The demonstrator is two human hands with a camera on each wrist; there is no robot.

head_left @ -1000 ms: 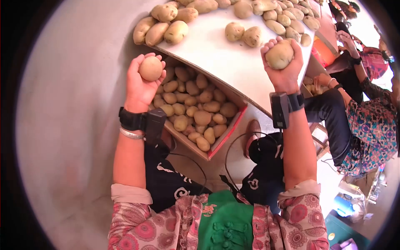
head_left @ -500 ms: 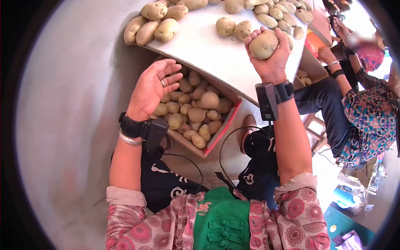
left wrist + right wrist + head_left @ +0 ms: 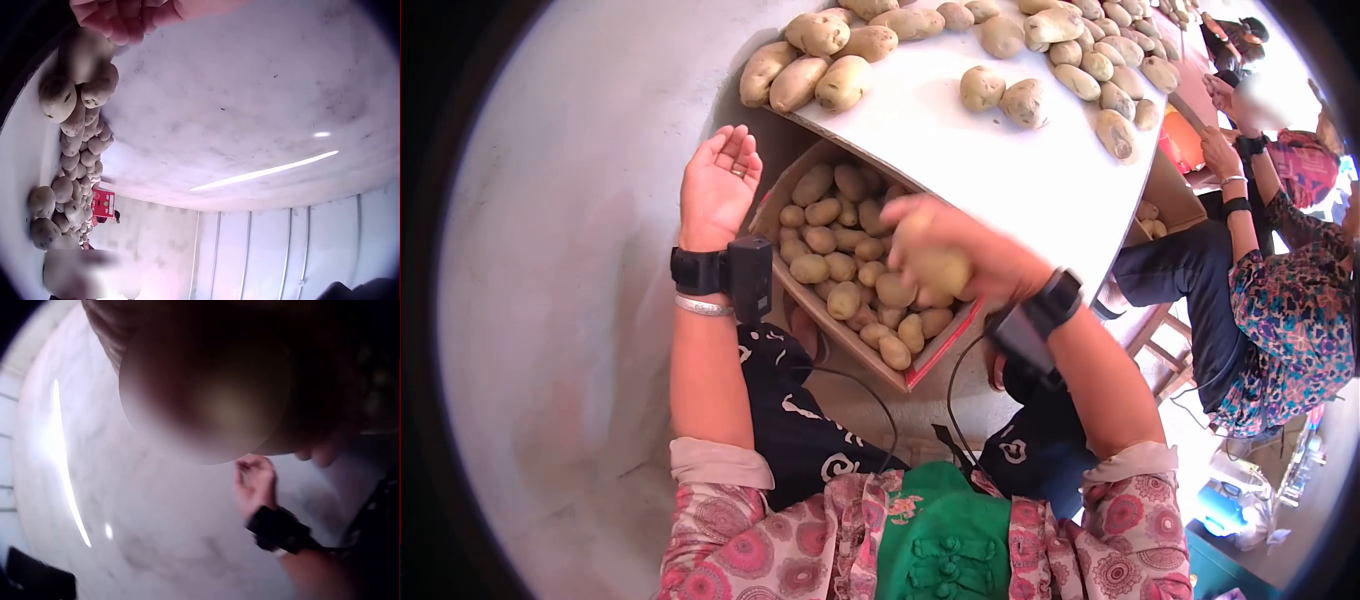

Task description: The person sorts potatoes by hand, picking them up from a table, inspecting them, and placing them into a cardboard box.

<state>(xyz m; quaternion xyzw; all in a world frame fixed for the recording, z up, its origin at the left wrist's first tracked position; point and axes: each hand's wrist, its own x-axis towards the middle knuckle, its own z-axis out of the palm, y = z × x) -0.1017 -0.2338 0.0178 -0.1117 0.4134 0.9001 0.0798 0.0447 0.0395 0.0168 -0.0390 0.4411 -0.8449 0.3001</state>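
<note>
While the right hand [image 3: 965,255] is smeared with blur in the head view, its fingers read as curled round a potato [image 3: 940,272], gripping it from above with the palm turned down. The right wrist view agrees: the same potato [image 3: 206,394] fills the top of the frame, pressed close against the palm. Hand and potato hang directly over the cardboard box [image 3: 768,215], above its right half and apart from the small potatoes [image 3: 830,265] heaped inside. The box sits on the floor tucked partly under the corner of the white table [image 3: 960,160], probably so that anything carried off the tabletop needs only a short drop to reach it. Larger potatoes [image 3: 805,70] lie spread across the tabletop, one cluster at its near left corner and more along the far edge. The left hand [image 3: 718,185] holds nothing: it is raised beside the box's left wall with the palm up and the fingers [image 3: 125,15] relaxed and slightly bent, seemingly kept out of the other arm's way. To the right a second person [image 3: 1290,290] sits at the table's far end.
</note>
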